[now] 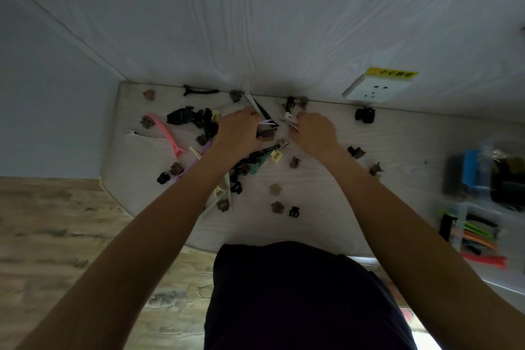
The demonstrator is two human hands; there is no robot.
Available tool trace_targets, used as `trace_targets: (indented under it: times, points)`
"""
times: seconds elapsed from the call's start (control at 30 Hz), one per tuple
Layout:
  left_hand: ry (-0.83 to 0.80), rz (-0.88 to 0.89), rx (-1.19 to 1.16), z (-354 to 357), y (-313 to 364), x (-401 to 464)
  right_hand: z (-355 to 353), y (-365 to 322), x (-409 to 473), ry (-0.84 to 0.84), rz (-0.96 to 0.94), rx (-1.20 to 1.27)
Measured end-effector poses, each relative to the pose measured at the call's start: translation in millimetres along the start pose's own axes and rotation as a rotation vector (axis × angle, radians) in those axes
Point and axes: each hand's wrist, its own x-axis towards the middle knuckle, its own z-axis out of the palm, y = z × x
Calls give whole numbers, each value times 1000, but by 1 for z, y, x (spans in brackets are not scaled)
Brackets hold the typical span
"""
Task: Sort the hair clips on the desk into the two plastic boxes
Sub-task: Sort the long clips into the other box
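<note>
Several hair clips lie scattered on the white desk (326, 193): a long pink clip (167, 133), black claw clips (181, 116), small brown flower clips (275, 189), cream and green long clips. My left hand (238, 131) grips a bundle of long clips (260, 109), white and black, near the desk's back. My right hand (314, 129) pinches a white clip (291, 119) beside it. Two clear plastic boxes stand at the right: the far box (483, 173) holds dark claw clips, the near box (468, 230) holds long coloured clips.
The desk ends at a wall with a white socket (375, 88) under a yellow label. A red long clip (487, 260) lies by the near box. Wood floor lies to the left, my dark-clothed body at the front edge.
</note>
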Motion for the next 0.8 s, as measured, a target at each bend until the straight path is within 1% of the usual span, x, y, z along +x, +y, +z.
trace_targets:
  times: [0.17, 0.3, 0.43, 0.57, 0.63, 0.73, 0.8]
  points:
    - [6, -3, -76, -3, 1, 2, -3, 12, -5, 9, 48, 105]
    - [90, 41, -161, -6, -3, -3, -6, 13, -10, 43, 71, 184]
    - [165, 76, -242, -11, -4, -7, -12, 16, -25, 137, 29, 325]
    - [331, 62, -239, -20, 6, -14, -19, 27, -56, 235, 0, 447]
    - [389, 91, -219, -23, 14, -16, -23, 37, -76, 282, 17, 490]
    - [386, 150, -227, -29, 35, -19, -29, 57, -114, 345, 73, 517]
    - [392, 238, -247, -34, 59, -22, -32, 75, -143, 400, 139, 511]
